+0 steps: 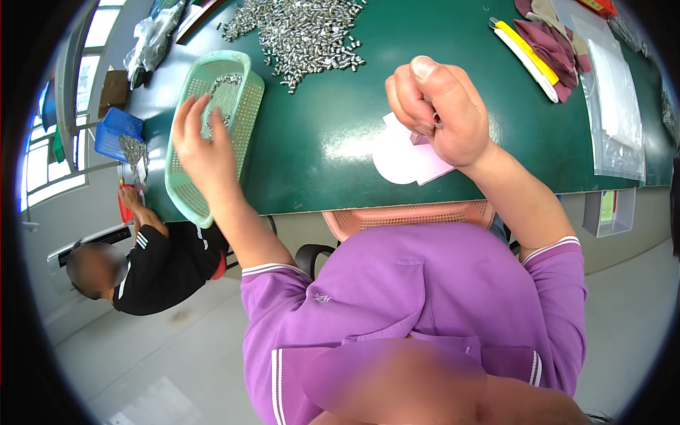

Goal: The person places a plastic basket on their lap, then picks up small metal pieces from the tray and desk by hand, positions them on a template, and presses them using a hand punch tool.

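Observation:
My left hand (205, 152) is over a long, light green plastic basket (251, 99), with its fingers apart and nothing seen between them. Several small shiny metal pieces (228, 79) lie in that basket. Above the table, toward the right, my right hand (446, 113) is curled into a fist. A small reddish ring-like edge shows between its fingers, but the rest of what it holds is hidden. Pale pink and white flat pieces, like paper or card (397, 159), lie on the table below that fist, partly covered by it.
A large heap of small metal pieces (304, 35) spreads across the green table (333, 134). On the right are a yellow-and-white cutter-like tool (528, 60), maroon cloth (549, 53) and clear plastic bags (613, 106). A pink basket (411, 216) is below the table edge. A person (170, 269) works at left near a blue bin (117, 134).

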Available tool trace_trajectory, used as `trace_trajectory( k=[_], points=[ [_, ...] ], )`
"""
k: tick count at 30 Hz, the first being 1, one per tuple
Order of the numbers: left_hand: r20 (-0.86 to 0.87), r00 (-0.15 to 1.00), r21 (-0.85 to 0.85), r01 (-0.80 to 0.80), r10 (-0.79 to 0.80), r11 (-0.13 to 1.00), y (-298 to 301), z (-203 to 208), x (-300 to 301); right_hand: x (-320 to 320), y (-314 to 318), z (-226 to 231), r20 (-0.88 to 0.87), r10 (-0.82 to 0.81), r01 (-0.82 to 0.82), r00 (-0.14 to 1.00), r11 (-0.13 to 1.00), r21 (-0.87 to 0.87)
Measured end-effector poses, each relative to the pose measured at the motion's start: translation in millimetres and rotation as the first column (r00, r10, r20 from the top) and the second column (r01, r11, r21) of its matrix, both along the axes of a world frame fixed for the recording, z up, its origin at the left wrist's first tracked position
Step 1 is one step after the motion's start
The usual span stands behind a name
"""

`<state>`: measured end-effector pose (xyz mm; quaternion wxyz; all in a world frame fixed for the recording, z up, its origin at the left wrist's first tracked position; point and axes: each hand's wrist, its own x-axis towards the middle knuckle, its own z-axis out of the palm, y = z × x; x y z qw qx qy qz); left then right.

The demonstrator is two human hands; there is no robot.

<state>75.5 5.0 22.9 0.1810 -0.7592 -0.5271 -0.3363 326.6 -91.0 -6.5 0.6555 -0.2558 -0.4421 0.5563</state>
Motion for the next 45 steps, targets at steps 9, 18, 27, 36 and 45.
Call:
trace_trajectory(
  k=[9, 18, 27, 36, 45],
  points=[
    [0.096, 0.959, -0.5, 0.278, -0.267, 0.82, 19.3, -60.4, 78.9, 1.4, -3.6, 7.6, 0.031, -0.004, 0.005, 1.0, 1.0, -0.024],
    [0.19, 0.952, -0.575, 0.305, -0.238, 0.759, -4.8, -51.5, 83.7, 0.5, -3.3, 2.3, -0.044, 0.024, -0.023, 0.999, 1.0, 0.01],
    [0.477, 0.746, -0.58, 0.664, -0.464, 0.472, -93.0, -51.1, 98.4, 3.3, -3.7, 6.4, -0.024, 0.044, -0.045, 0.999, 0.999, -0.022],
    [0.434, 0.83, -0.675, 0.557, -0.349, 0.484, -97.8, -43.5, 103.7, -0.4, -5.5, 3.7, -0.074, 0.107, -0.109, 0.992, 0.994, -0.028],
    [0.34, 0.841, -0.66, 0.533, -0.422, 0.53, -94.7, -44.9, 102.7, -3.0, -7.1, 2.0, -0.11, 0.149, -0.152, 0.983, 0.988, -0.019]
  ],
)
